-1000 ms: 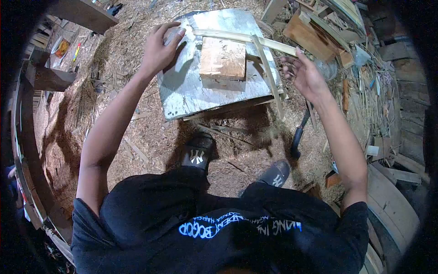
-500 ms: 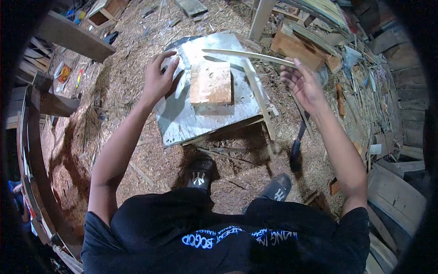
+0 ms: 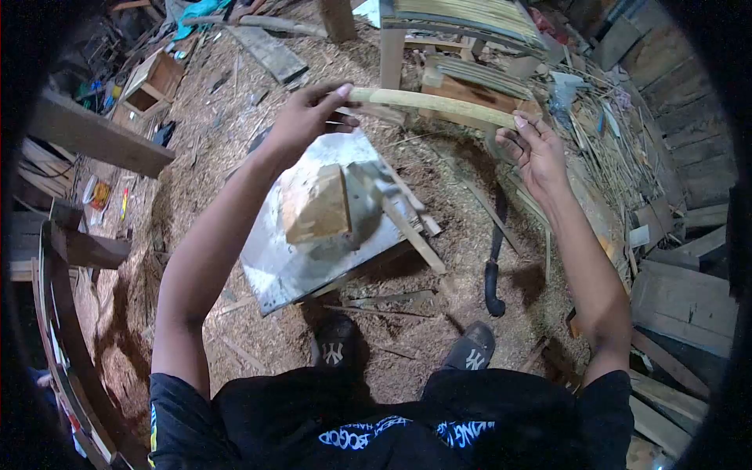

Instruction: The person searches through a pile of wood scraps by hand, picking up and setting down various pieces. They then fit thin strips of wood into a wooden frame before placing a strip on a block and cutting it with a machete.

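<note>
A pale, slightly bowed strip that looks like bamboo [image 3: 431, 105] stretches between my two hands, above the far edge of a low white-topped board [image 3: 274, 278]. My left hand [image 3: 309, 121] pinches its left end between thumb and fingers. At the other end, my right hand [image 3: 536, 153] grips it with the thumb on top and the other fingers curled. Below the strip, a thick wooden block [image 3: 317, 207] rests on the board. Narrow wood strips [image 3: 413, 236] lie across the board's right side. On the floor to the right is a long blade with a black handle [image 3: 492, 286].
Shavings [image 3: 215, 157] cover the floor around my sandals [image 3: 470, 348]. A slatted bench [image 3: 466, 19] stands ahead, with cut sticks [image 3: 603, 164] piled to the right. A wooden beam [image 3: 102, 133] and a curved frame [image 3: 59, 313] are on the left. A small wooden box [image 3: 153, 82] sits farther back.
My left hand has moved up and right from beside the block and taken the strip's free left end. My right hand still holds the other end. The camera view has shifted.
</note>
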### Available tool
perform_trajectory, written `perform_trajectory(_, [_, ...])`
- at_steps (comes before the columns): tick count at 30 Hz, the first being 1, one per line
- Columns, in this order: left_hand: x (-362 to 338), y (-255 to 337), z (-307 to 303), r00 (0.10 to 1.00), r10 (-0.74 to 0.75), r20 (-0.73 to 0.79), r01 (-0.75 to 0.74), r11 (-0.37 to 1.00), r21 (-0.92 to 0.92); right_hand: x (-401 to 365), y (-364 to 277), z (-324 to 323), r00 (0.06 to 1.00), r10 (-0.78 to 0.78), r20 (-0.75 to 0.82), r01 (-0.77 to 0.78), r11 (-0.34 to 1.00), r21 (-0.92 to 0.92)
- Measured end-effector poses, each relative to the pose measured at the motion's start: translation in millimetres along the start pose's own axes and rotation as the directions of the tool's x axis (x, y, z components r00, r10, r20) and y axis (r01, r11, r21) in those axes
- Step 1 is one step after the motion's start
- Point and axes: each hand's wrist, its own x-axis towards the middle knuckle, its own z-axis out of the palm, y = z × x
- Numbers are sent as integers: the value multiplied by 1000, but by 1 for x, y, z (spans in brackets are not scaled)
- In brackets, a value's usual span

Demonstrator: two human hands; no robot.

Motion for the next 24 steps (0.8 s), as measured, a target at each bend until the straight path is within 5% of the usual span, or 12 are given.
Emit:
perform_trajectory(3, [30, -2, 23, 994, -42, 101, 49, 996, -68, 2, -11, -15, 999, -17, -40, 17, 1000, -12])
perform_trajectory(9, [54, -7, 43, 994, -108, 25, 111, 971, -213, -3, -29, -39, 998, -48, -29, 51, 993, 111])
perform_trajectory(24, [98, 28, 94, 995, -100, -1, 99, 987, -124, 46, -52, -84, 960, -174, -219, 163, 984, -67])
